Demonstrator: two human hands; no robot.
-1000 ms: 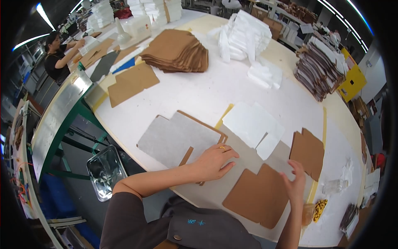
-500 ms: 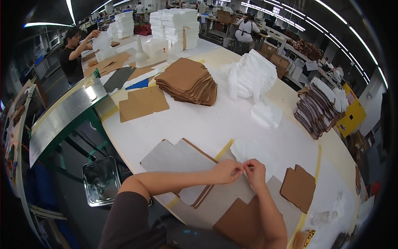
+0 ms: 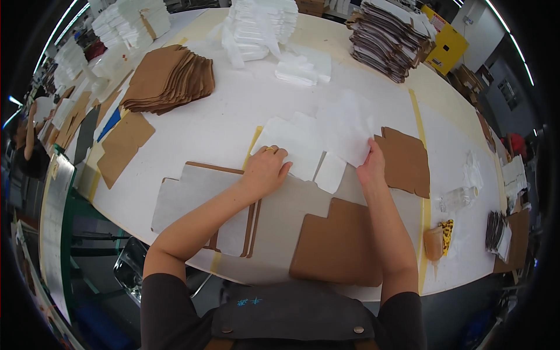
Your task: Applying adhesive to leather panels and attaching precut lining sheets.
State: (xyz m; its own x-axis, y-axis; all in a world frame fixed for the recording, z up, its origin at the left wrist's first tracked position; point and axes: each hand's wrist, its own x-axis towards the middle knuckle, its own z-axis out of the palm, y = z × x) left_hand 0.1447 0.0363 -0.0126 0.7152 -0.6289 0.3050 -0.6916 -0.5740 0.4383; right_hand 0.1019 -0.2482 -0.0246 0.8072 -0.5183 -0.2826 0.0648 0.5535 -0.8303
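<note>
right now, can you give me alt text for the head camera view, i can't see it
A person's left hand and right hand rest on a flat white die-cut sheet on a large white table. Flat brown and grey cardboard blanks lie near the hands, with stacks of brown blanks and white sheets farther back.

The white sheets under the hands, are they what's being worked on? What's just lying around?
In use: white sheets, left hand, right hand, grey card beside them.

Lying about: brown card stack, dark stack, plastic bottle, folded white pile.
</note>
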